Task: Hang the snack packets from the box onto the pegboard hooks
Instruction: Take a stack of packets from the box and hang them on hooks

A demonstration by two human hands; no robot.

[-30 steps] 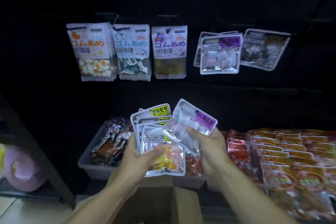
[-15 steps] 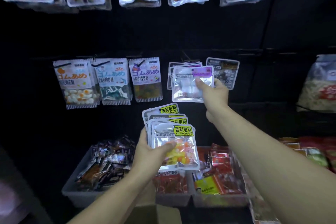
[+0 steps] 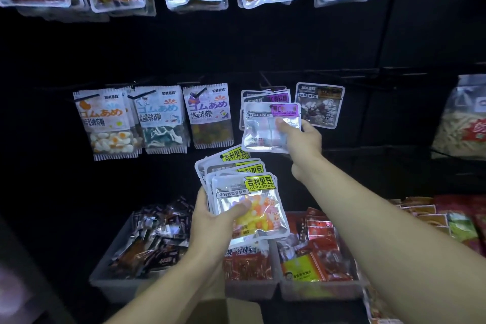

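Pinching a purple-labelled packet against the matching packets hung on the pegboard, the right hand reaches up while, below it, the left hand grips a fanned stack of yellow-labelled packets.

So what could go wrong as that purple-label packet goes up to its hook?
The right hand grips the purple-label packet low, so its top may flop and miss the hook, which is barely visible against the dark board. The left hand holds a fanned stack of yellow-label packets by one edge; rear ones might slip out.
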